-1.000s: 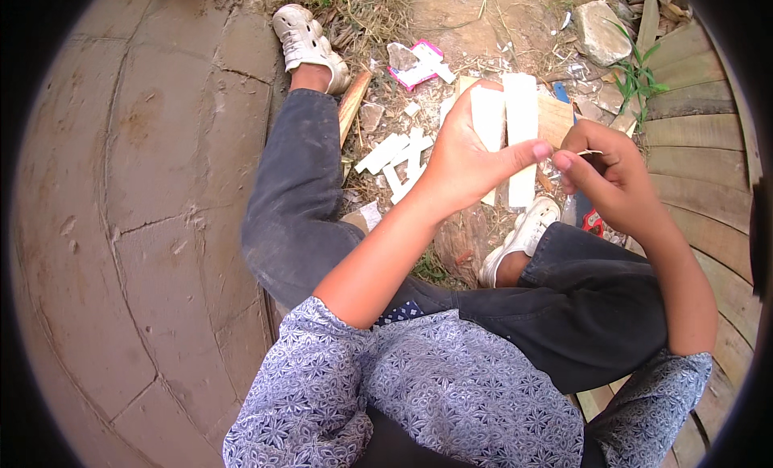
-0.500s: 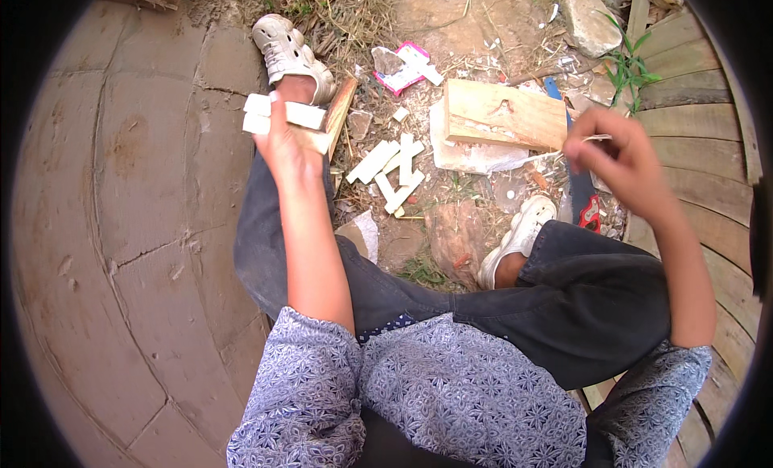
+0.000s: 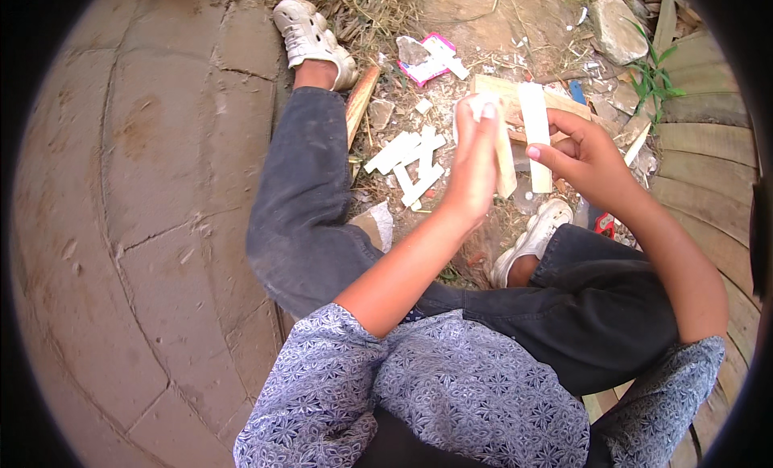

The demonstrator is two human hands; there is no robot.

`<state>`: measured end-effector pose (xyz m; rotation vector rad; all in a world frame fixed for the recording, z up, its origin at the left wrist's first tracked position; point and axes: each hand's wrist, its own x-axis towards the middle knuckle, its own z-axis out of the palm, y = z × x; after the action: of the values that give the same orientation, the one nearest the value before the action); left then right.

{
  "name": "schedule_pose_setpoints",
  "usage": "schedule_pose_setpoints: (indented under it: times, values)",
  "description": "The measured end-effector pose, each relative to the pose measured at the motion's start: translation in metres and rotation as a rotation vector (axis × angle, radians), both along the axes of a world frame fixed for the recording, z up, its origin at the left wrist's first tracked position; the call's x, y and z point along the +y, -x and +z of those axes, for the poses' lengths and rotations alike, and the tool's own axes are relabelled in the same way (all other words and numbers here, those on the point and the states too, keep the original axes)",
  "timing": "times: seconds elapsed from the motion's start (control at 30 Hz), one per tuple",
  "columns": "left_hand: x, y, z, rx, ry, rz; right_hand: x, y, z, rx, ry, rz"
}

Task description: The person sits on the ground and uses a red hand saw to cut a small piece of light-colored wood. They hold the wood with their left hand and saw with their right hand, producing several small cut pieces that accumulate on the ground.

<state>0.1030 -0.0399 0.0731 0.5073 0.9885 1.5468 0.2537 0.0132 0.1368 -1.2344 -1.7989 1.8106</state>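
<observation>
My left hand (image 3: 473, 166) is closed around pale wooden strips, and the edge of one wooden strip (image 3: 505, 158) shows beside the fingers. Just to its right, my right hand (image 3: 586, 154) pinches a flat, whitish wooden strip (image 3: 535, 134), held upright between fingers and thumb. A narrow space separates the two strips. Behind both hands lies a thick wooden board (image 3: 568, 103) on the ground, partly covered by them. How many pieces the left hand holds is hidden.
Several pale wooden sticks (image 3: 407, 158) lie in a pile left of my hands. A saw shows its blue blade (image 3: 577, 92) and red handle (image 3: 605, 224) at right. A pink-and-white wrapper (image 3: 435, 57), a stone (image 3: 618, 29) and a brown plank (image 3: 362, 105) lie around.
My left hand has moved right, from beside the left shoe to the board, with its wooden strips. My right hand no longer shows the thin pale strand and now holds a wooden strip.
</observation>
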Motion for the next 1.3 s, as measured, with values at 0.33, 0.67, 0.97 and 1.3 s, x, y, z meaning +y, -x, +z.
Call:
schedule_pose_setpoints:
  times: [0.33, 0.67, 0.97, 1.3]
  values:
    - [-0.001, -0.005, 0.02, -0.317, 0.074, -0.208, 0.003, -0.008, -0.02, -0.163, -0.564, 0.323]
    - [0.07, 0.177, -0.114, 1.816, 0.441, -0.314, 0.01, -0.015, -0.015, 0.008, -0.138, 0.119]
    - [0.062, 0.207, -0.131, 1.913, 0.576, -0.422, 0.018, -0.048, -0.008, 0.091, -0.124, 0.056]
    - [0.056, 0.176, -0.062, -0.003, 0.456, -0.503, 0.02, -0.055, 0.006, 0.067, -0.164, 0.078]
